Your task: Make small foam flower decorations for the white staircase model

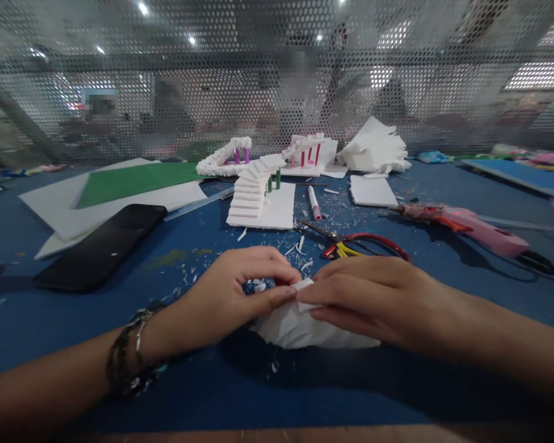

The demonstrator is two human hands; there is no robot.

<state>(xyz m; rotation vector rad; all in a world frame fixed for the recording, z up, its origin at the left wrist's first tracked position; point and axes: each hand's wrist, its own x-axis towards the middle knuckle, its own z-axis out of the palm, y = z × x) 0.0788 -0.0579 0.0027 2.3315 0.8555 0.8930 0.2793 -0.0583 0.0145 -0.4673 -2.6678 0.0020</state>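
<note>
Near the table's front, both of my hands meet over a crumpled white sheet (290,332), perhaps tissue or thin paper. My left hand (258,280) pinches its top edge between thumb and fingers. From the other side my right hand (369,298) grips the same sheet, its fingers hiding part of it. A small flat white fold sticks up between the fingertips. Just beyond lie scissors (364,243) with red and yellow handles, amid white scraps. Behind them stands a small white stair model (253,197) on a white base with green posts.
A pink glue gun (484,231) lies at right, its cord trailing off. A black phone (106,246) and green sheet (138,181) are at left. Farther back are a marker (314,203), a white square (373,191), more stair models and piled white sheets (373,147) before a perforated metal screen (258,74).
</note>
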